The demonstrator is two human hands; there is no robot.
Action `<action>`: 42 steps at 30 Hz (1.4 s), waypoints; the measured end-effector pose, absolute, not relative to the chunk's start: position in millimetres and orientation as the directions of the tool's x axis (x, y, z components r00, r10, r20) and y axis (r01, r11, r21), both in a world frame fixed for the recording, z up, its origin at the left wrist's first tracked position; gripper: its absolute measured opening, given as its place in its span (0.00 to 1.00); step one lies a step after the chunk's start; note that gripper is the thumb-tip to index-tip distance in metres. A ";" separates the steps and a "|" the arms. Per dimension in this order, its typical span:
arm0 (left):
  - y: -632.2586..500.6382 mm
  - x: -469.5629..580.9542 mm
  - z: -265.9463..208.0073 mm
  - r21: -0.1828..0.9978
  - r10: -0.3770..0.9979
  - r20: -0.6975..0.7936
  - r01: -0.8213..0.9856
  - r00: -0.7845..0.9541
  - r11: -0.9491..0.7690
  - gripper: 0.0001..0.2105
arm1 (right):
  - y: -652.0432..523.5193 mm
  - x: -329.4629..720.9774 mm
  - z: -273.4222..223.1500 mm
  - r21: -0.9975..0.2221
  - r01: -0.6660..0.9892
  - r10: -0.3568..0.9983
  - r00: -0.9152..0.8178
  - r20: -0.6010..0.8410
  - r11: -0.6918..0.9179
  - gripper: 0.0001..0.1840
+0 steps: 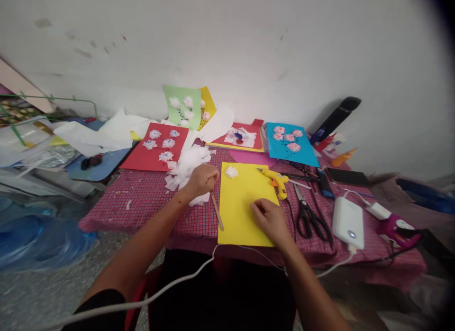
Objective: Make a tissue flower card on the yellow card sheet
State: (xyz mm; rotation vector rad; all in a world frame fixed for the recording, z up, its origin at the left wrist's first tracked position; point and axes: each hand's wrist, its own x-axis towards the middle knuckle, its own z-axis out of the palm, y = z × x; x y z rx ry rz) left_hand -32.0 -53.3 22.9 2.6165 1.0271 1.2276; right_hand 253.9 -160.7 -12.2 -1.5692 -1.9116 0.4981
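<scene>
A yellow sheet (241, 212) lies on the table in front of me, with a small white crumpled-paper flower (231, 172) near its top left. My left hand (202, 181) is closed in a fist at the sheet's left edge. A flat wooden stick (217, 212) comes out beneath that fist and points toward me. Over the sheet's right half, my right hand (270, 220) has its fingers curled, and nothing shows in them. Torn white tissue paper (190, 165) is piled beyond my left hand. A yellow glue gun (279, 179) rests across the sheet's upper right corner.
Black-handled scissors (311, 222), a white power bank (348, 222) and a dark phone (347, 176) lie at the right. Flower-decorated red (142, 160), green (181, 96) and blue (280, 153) cards stand at the back. A white cable (170, 286) runs across my front.
</scene>
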 end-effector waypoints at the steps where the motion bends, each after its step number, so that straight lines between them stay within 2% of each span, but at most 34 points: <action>1: -55.0 -33.7 29.5 0.326 0.624 0.609 0.563 0.489 -0.759 0.11 | -160.7 254.0 -12.5 -0.637 0.736 0.969 -0.114 0.219 0.230 0.14; 3: -65.6 -38.1 41.6 0.309 0.648 0.520 0.585 0.556 -0.750 0.11 | -160.6 254.3 -13.5 -0.641 0.729 0.966 -0.116 0.230 0.240 0.14; 6: -100.4 -44.0 48.8 0.242 0.603 0.436 0.558 0.668 -0.794 0.14 | -160.7 255.1 -14.7 -0.639 0.729 0.964 -0.113 0.240 0.245 0.14; 13: -171.6 -38.5 19.6 0.219 0.600 0.289 0.559 0.746 -0.800 0.17 | -159.8 256.2 -15.8 -0.631 0.737 0.966 -0.120 0.231 0.242 0.15; 19: -169.6 -36.3 15.3 0.148 0.579 0.247 0.561 0.777 -0.815 0.10 | -160.0 256.6 -16.8 -0.639 0.729 0.964 -0.113 0.239 0.244 0.15; 23: -169.8 -45.7 18.5 0.081 0.526 0.211 0.521 0.824 -0.849 0.11 | -160.7 257.0 -16.9 -0.628 0.741 0.966 -0.117 0.230 0.239 0.16; 29: -171.3 -60.3 24.4 0.061 0.438 0.269 0.439 0.858 -0.897 0.08 | -160.4 257.9 -19.3 -0.603 0.755 0.961 -0.138 0.240 0.259 0.16; 36: -161.5 -61.1 37.8 -0.045 0.296 0.180 0.308 0.938 -0.950 0.08 | -161.0 257.9 -18.3 -0.603 0.748 0.956 -0.151 0.250 0.276 0.16; 42: -155.4 -57.9 38.6 0.015 0.300 0.177 0.302 0.937 -0.953 0.09 | -162.5 256.5 -15.2 -0.619 0.736 0.956 -0.135 0.259 0.272 0.16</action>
